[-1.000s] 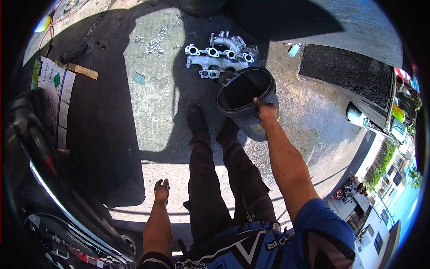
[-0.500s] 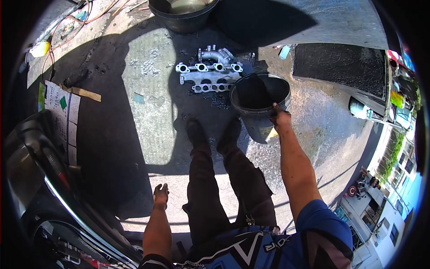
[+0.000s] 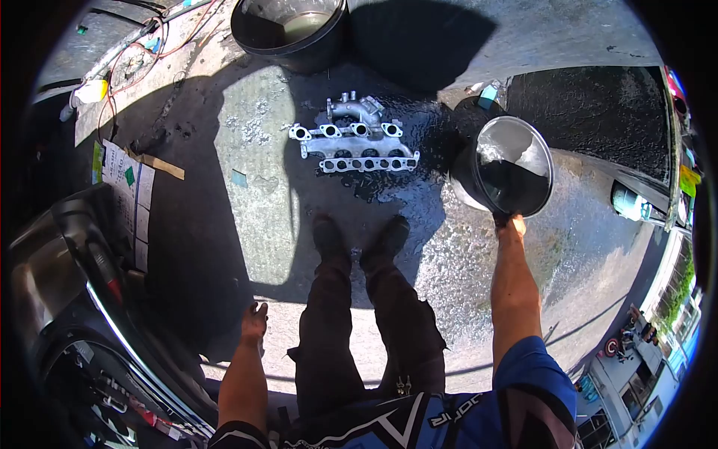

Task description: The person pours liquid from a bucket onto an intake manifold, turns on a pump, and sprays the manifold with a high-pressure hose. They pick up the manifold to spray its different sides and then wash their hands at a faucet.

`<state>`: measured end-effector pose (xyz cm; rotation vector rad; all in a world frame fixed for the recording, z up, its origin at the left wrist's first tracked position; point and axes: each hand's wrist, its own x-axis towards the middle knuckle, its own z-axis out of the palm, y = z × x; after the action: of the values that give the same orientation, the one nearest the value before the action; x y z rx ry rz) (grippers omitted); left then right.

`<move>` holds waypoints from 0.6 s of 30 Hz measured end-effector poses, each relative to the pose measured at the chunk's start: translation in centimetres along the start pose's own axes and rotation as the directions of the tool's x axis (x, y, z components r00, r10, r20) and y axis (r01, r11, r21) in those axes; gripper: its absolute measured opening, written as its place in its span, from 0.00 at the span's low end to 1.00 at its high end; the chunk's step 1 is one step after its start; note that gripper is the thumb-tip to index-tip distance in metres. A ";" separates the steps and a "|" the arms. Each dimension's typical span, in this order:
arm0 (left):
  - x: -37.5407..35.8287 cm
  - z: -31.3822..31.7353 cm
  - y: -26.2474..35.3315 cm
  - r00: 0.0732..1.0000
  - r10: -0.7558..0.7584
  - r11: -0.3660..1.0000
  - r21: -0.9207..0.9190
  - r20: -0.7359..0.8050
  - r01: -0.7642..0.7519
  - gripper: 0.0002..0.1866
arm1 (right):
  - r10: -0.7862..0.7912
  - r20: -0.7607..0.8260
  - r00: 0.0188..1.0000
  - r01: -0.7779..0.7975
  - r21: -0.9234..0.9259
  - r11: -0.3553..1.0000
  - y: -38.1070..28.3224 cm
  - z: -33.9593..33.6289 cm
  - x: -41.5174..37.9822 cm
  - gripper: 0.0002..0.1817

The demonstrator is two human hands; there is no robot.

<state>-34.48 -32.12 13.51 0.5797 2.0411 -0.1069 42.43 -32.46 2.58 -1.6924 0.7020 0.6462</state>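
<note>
My right hand (image 3: 511,224) grips the near rim of a black bucket (image 3: 464,173), held off to the right with its mouth tilted toward me. Sunlight falls on part of its inner wall. On the wet ground ahead of my feet lies a silver metal engine intake manifold (image 3: 350,145), with a row of round ports and a curved pipe section at its far side. My left hand (image 3: 254,320) hangs low beside my left leg, fingers loosely apart and holding nothing.
A large black tub (image 3: 299,61) with some liquid stands at the far side. At left are a vehicle (image 3: 71,247), a flattened cardboard box (image 3: 129,187) and a hose (image 3: 112,93). A wall (image 3: 591,37) runs along the far right.
My right hand has swung the bucket right, away from the manifold, and turned its mouth. Wet ground now shows around the manifold. My left hand still hangs free.
</note>
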 end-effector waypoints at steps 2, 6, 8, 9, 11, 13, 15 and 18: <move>-0.7 0.4 1.4 1.000 0.024 0.993 0.113 -0.009 -0.023 0.33 | 0.009 -0.041 0.999 -0.004 0.120 0.993 1.9 -1.3 2.1 0.12; -0.2 0.0 2.3 0.990 0.141 0.978 0.155 -0.014 -0.137 0.34 | 0.116 -0.038 0.993 -0.100 0.288 0.952 6.4 -5.2 7.9 0.13; 1.2 0.1 2.8 0.964 0.265 0.942 0.216 -0.009 -0.256 0.34 | 0.204 0.108 0.973 -0.223 0.217 0.950 6.1 -5.8 5.4 0.17; 2.0 0.4 3.1 0.956 0.288 0.943 0.188 -0.052 -0.273 0.34 | 0.270 0.099 0.958 -0.278 0.080 0.957 4.3 -4.9 1.8 0.26; -0.2 0.3 8.1 0.964 0.263 0.949 0.186 -0.030 -0.253 0.34 | 0.323 0.217 0.921 -0.265 -0.258 0.929 2.3 -5.6 -2.1 0.37; -7.4 0.4 17.9 0.976 0.217 0.965 0.145 0.021 -0.218 0.37 | 0.259 0.251 0.933 -0.046 -0.628 0.777 -0.8 -5.5 -6.3 0.23; -9.6 -0.4 22.8 0.952 0.297 0.944 0.131 0.075 -0.304 0.38 | 0.145 0.305 0.941 0.124 -0.711 0.692 -4.6 -3.8 -12.1 0.17; -13.0 -2.3 29.3 0.892 0.442 0.897 -0.019 0.095 -0.442 0.39 | -0.207 0.603 0.770 0.622 -0.638 0.453 -7.6 -2.0 -13.5 0.12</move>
<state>-18.01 -10.24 30.25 1.0078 1.7678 0.1319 39.08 -31.43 17.79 -2.3232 -0.5110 1.0314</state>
